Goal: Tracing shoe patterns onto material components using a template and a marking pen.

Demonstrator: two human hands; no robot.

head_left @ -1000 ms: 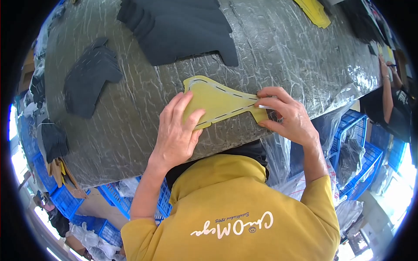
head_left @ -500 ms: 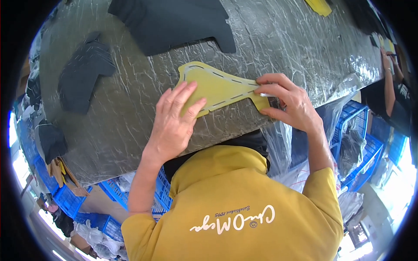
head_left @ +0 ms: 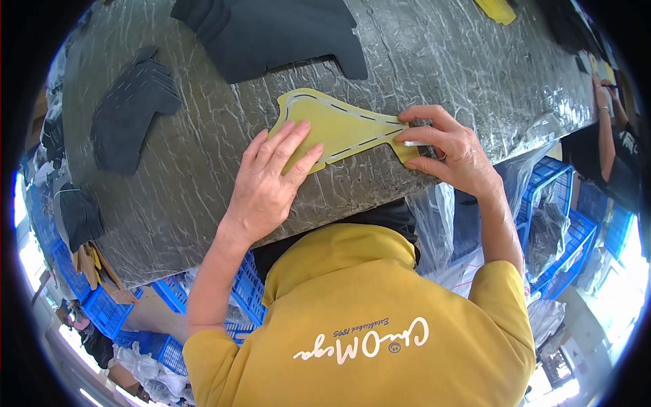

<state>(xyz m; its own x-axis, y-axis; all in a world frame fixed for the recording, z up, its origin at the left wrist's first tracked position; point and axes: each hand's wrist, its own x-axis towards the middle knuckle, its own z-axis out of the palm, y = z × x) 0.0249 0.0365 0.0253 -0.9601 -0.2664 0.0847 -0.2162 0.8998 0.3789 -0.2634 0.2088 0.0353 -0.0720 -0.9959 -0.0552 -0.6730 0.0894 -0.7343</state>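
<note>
A flat yellow pattern piece (head_left: 339, 125) with dark dashed slots along its edges lies on the covered table, its narrow end toward the right. My left hand (head_left: 268, 180) presses on its wide left part, fingers stretched out and slightly spread. At the narrow end, the fingertips of my right hand (head_left: 464, 149) touch the piece's edge and a yellow tab below. Between those bent fingers sits a slim white pen-like tool (head_left: 416, 143); most of it is hidden by the hand.
Dark cut pieces (head_left: 291, 34) lie beyond the pattern, and a fanned dark stack (head_left: 132, 112) is at left. A bundled dark stack (head_left: 80, 214) hangs by the left edge. Blue crates (head_left: 542, 183) stand right of the table. Another person's arm (head_left: 605, 129) works at far right.
The yellow piece has turned slightly, its wide end shifting away from me. My left hand has moved a little with it, and my right fingers have shifted slightly at the narrow end.
</note>
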